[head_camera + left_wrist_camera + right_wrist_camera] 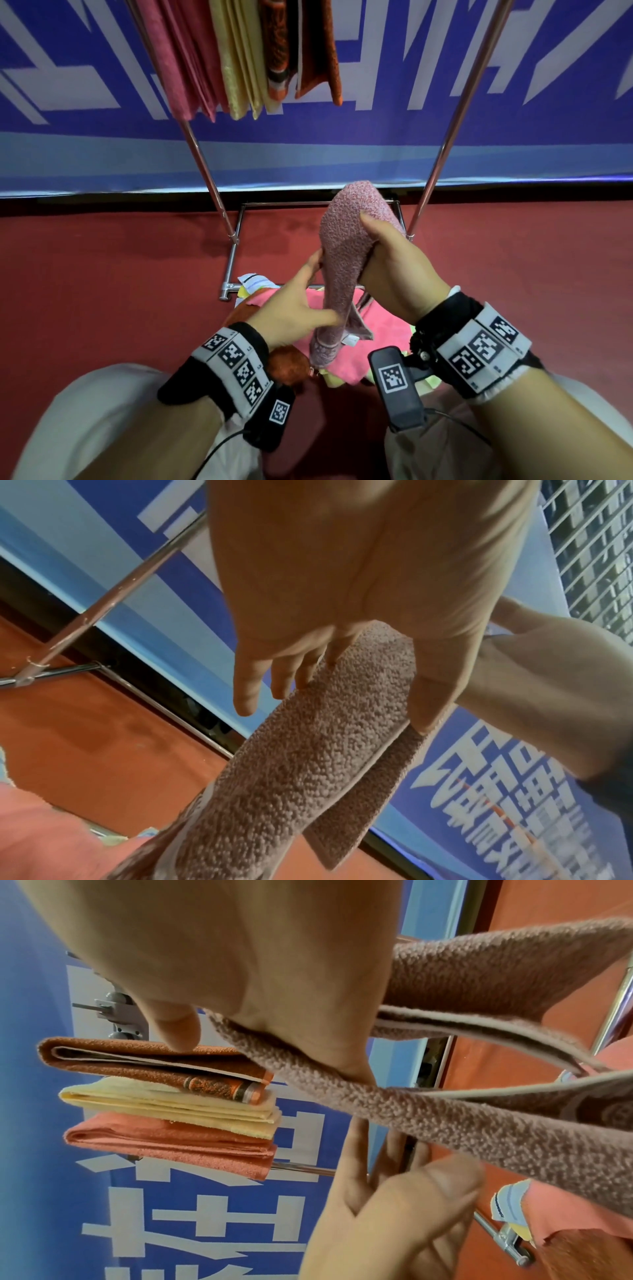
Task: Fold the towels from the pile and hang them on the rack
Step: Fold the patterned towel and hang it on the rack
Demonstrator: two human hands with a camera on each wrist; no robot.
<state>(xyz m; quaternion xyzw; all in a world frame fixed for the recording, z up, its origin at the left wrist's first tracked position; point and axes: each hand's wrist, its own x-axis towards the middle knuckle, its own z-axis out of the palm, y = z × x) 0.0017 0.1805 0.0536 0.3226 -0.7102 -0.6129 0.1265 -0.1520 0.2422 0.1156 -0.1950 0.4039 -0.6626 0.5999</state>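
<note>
Though the head view cuts off the top of the rack point(205, 164), the right wrist view shows three folded towels point(171, 1104) hanging side by side. The right hand point(394, 270) grips the pink towel point(346, 260) at its fold, above the pile point(383, 329), which is largely hidden on the floor. The left hand point(298, 305) lies straight-fingered against the towel's hanging part.

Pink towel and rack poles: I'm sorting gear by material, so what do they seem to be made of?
Pink towel: likely cotton terry, matte; nubbly looped pile, flat woven hem, and it droops limp from the right hand. Rack poles: probably polished or chrome-plated steel tube; smooth, with bright mirror-like highlights.
</note>
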